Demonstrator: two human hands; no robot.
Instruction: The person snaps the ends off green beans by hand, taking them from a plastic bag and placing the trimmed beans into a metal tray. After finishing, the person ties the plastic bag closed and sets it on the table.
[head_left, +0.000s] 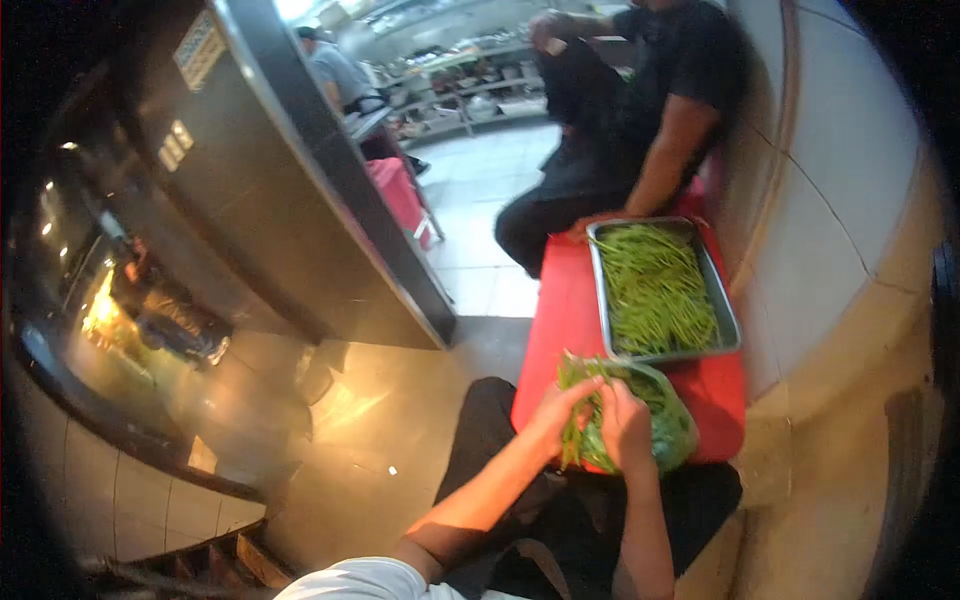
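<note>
Metal tray (738,335): rectangular, with a pale shiny rim; it sits lengthwise on the red tabletop (558,320), close to the tiled wall (830,210).
In the tray: a thick layer of long, thin green pods or stems (655,285), lying in many directions and covering most of the bottom.
Plastic bag (684,425): thin, see-through and greenish, open toward the hands, just in front of the tray at the near end of the tabletop; more greens show inside and through its side.
Left hand (562,412): reaches in from the lower left, forearm slanting up and across; thumb and fingers point toward the other hand.
Right hand (627,428): comes nearly straight up from below, forearm steep, fingers bent over the mouth of the bag.
Left grip: closed in a pinch on a few green stalks (574,372).
Right grip: fingers curled, tips meeting those of the left; whether they have hold of a stalk cannot be told.
Green stalks: at the left fingertips, ends poking out past the hand and hanging below it, over the near-left edge of the bag.
Far end of the tabletop: a seated person in black (640,110) rests one hand on the red surface, just beside the tray's far corner.
</note>
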